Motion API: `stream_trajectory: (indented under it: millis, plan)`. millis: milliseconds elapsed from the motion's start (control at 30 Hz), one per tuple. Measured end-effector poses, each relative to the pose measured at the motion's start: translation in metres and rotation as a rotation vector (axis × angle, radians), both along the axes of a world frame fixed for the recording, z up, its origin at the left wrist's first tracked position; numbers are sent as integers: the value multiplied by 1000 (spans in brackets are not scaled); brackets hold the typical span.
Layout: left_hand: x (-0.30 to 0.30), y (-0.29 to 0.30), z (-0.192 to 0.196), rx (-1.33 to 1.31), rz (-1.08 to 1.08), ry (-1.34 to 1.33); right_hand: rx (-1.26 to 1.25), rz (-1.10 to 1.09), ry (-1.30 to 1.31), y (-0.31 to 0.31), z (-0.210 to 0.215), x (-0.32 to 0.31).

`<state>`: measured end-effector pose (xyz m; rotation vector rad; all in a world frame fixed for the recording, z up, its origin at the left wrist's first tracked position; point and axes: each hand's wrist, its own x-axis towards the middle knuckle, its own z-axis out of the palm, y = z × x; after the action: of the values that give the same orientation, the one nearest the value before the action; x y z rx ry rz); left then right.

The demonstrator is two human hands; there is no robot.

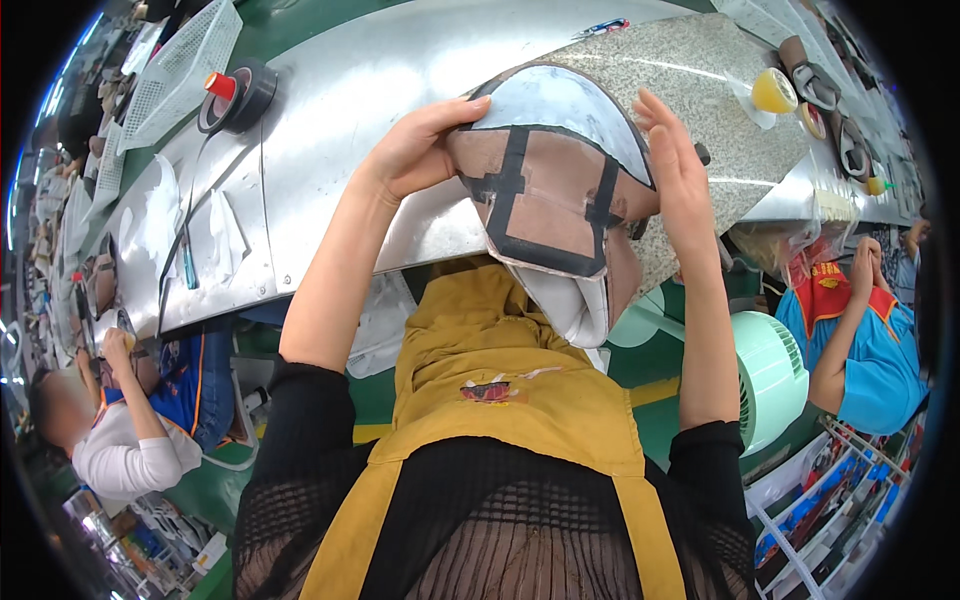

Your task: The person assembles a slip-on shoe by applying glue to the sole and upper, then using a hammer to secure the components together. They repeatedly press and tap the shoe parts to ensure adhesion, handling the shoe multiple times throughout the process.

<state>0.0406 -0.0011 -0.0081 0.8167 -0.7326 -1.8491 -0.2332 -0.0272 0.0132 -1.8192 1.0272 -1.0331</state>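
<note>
A brown leather shoe upper (555, 190), edged with black tape strips and with a pale blue-grey panel at its far end, is held up over the table's front edge. White lining shows at its lower end. My left hand (425, 145) grips its left side, the thumb on the rim of the pale panel and the other fingers partly hidden behind. Along the right side, my right hand (680, 175) has its fingers stretched out, close to the edge of the upper. Whether the right palm presses on it cannot be made out.
Beneath lies a metal-topped table (340, 120) with a speckled stone slab (740, 130). A black tape roll (245, 100), a white basket (185, 70), snips (605, 28) and a yellow roll (773, 92) are around. Two co-workers sit left and right; a mint-green fan (770, 380) stands right.
</note>
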Motion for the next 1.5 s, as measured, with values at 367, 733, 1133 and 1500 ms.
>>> stream_trajectory:
  millis: [367, 733, 1133, 1500]
  plan:
    - [-9, 2, 2, 19, -14, 93, -760, 53, 751, 20, 26, 24]
    - [-16, -7, 2, 32, -24, 162, 26, -73, 36, 11, 24, -9]
    - [-29, 2, 18, 51, 141, -48, 478, 65, -129, 0, 19, 1]
    - [-17, 1, 11, -50, 18, -159, 560, 118, -354, -8, 10, 6]
